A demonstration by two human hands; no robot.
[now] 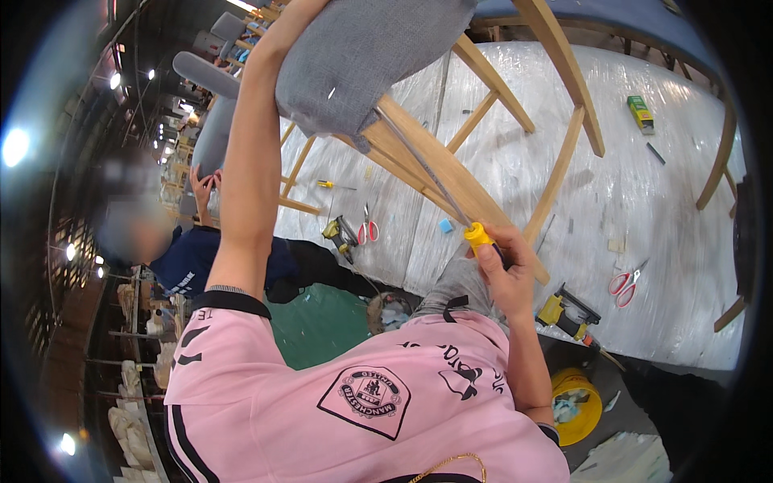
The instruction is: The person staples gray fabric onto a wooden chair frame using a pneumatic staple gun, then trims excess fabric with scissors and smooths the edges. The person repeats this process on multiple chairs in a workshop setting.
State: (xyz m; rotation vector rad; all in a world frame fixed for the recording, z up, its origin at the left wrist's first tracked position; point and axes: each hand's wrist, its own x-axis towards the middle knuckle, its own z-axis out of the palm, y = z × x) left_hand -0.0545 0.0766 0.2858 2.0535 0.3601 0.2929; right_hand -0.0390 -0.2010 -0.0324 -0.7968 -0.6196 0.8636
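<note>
My right hand (511,266) is closed round the yellow handle of a long screwdriver (478,235). The thin metal shaft runs up and left along a wooden chair leg, its tip at the lower edge of the grey upholstered part of a chair (354,64). That chair is tipped over, with its pale wooden legs (451,169) pointing toward me and to the right. My left arm reaches up along the left of the grey fabric; my left hand (294,20) lies against its upper side, fingers out of sight beyond the top edge.
A plastic-wrapped table (515,121) carries red-handled scissors (626,286), two staple guns (567,312) (340,235), another screwdriver (330,185) and a green box (641,114). A yellow bucket (594,410) stands below on the right. A co-worker (193,258) handles another grey chair at left.
</note>
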